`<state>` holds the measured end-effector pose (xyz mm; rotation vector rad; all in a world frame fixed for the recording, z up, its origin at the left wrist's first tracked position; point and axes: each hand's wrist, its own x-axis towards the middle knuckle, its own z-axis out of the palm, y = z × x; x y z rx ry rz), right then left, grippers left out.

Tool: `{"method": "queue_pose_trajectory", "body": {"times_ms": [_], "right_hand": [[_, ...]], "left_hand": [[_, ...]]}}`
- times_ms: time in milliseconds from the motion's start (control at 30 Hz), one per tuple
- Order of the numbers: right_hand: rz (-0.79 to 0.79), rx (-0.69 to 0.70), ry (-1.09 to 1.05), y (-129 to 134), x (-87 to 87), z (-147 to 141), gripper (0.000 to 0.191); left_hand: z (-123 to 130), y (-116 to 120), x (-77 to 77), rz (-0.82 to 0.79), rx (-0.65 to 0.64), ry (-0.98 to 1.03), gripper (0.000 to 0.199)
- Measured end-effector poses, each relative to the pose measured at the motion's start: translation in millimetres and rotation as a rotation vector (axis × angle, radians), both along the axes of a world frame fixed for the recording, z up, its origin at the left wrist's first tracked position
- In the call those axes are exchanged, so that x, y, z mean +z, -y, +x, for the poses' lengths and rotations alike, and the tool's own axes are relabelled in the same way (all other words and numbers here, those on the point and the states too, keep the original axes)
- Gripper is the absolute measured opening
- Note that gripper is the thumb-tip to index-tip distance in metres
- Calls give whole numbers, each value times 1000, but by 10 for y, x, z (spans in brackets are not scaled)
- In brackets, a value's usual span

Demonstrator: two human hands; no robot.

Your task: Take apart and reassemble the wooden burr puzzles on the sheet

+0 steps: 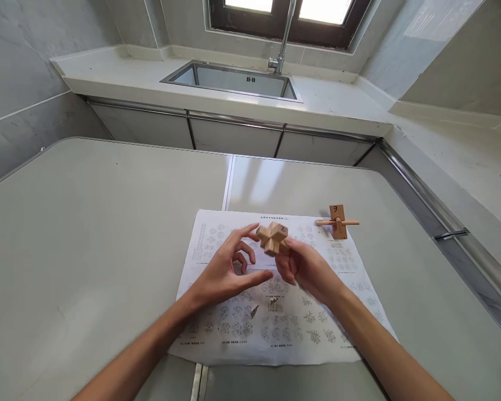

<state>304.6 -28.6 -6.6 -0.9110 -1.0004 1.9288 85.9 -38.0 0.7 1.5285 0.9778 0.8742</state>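
Observation:
A wooden burr puzzle (271, 238) of interlocking pieces is held up over a printed sheet (250, 334). My right hand (304, 267) grips its right side between thumb and fingers. My left hand (231, 267) is beside it on the left, thumb and fingers apart, the index fingertip close to or touching the puzzle's left end. Rows of small line drawings cover the sheet, which has two small torn spots near its middle. Another wooden puzzle (338, 221), made of flat plates with a rod across, stands at the sheet's upper right corner.
The sheet lies on a pale table (108, 239) with a seam down its middle. Beyond the table's far edge runs a white counter (121, 75) with a metal sink (234, 78) and a faucet (278, 61). Tiled walls rise at the left and right.

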Motion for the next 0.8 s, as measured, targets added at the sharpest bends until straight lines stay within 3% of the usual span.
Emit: {"method": "queue_pose_trajectory", "body": {"times_ms": [167,367,600,800], "right_hand": [[-206,-252,-198,-114,-6,60,28],[-229,-469,-299,-182,-103,133,27],[-131,-507,-245,-238,-199,223,35],[-178,-520,-287,-239,-172,254,26]], "left_hand": [[6,-20,-15,-16,49,-5,63],[5,-16,20,-10,18,-53,54],[5,-16,34,3,10,-65,48],[0,-12,55,8,-2,-95,45]]}}
